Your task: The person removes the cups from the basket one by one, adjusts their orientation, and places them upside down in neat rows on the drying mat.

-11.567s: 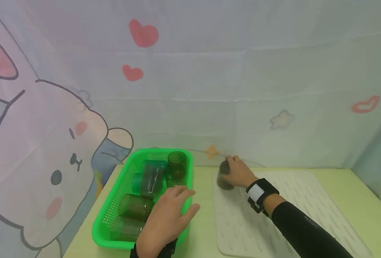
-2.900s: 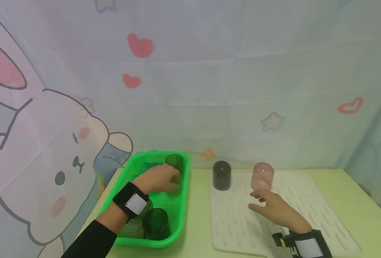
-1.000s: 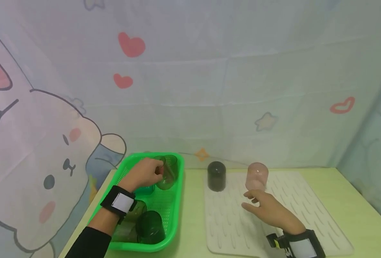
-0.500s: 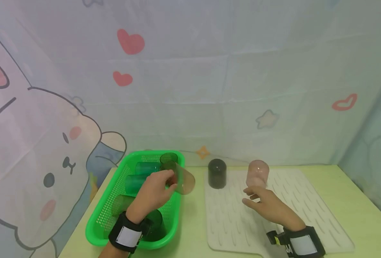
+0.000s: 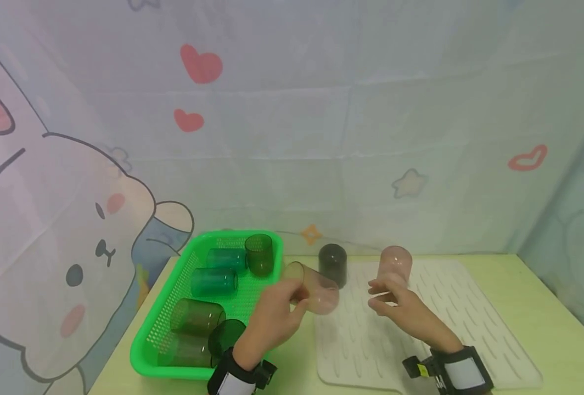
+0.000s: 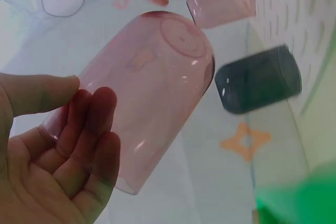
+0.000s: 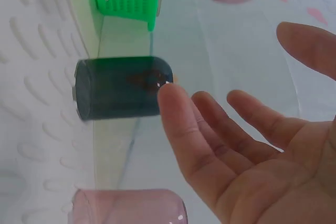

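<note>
The kind of room is unclear: cloth [image 5: 292, 192] printed with a rabbit [image 5: 94, 247] and hearts [image 5: 201, 65] screens the bench [image 5: 516, 296] like a booth.

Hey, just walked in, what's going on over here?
A person's left hand pinches a pink see-through cup near its open end, holding it tilted in the air beside a green basket. The right hand is empty, held above a white mat. On that mat, a dark cup and another pink cup stand upside down. Several more cups sit in the basket.
</note>
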Motion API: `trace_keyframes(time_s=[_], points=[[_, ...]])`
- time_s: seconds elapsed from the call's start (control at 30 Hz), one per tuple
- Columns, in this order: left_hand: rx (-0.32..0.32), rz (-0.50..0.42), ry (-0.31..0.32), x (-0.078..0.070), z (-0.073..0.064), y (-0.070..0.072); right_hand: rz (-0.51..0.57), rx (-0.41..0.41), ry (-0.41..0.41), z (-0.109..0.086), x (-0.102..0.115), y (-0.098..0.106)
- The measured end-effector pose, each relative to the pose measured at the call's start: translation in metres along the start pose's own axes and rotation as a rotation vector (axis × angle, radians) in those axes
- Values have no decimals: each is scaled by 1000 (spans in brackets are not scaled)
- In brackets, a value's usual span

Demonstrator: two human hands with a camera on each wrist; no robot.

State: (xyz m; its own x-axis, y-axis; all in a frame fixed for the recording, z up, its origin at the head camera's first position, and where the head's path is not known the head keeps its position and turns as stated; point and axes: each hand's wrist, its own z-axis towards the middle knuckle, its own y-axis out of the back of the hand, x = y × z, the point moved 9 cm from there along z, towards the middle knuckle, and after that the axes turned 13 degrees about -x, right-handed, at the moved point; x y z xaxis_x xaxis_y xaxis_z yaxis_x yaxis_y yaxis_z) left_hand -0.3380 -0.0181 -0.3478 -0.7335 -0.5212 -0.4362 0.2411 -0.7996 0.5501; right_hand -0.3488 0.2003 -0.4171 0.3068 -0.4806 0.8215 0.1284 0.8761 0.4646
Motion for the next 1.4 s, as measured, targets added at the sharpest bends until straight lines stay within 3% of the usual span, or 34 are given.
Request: trace_keyframes(time_s=[0.23, 0.47, 0.7, 0.93, 1.1, 1.2, 1.3, 1.4], points=[[-29, -214, 148, 1, 3, -30, 234, 22, -51, -1, 0, -5], [-6, -322, 267, 6, 5, -59, 281, -6, -14, 1, 8, -7], [-51, -450, 363, 9, 4, -68, 329, -60, 20, 3, 11, -6], [-84, -500, 369, 10, 7, -72, 357, -95, 60, 2, 18, 2], [-32, -382, 330, 10, 8, -65, 253, -160, 84, 2, 22, 13], [24, -191, 278, 9, 6, -58, 153, -186, 79, 1, 21, 19], [80, 37, 208, 8, 3, -52, 70, -177, 84, -2, 21, 25], [135, 200, 146, 7, 0, -51, -6, -151, 88, -3, 20, 30]])
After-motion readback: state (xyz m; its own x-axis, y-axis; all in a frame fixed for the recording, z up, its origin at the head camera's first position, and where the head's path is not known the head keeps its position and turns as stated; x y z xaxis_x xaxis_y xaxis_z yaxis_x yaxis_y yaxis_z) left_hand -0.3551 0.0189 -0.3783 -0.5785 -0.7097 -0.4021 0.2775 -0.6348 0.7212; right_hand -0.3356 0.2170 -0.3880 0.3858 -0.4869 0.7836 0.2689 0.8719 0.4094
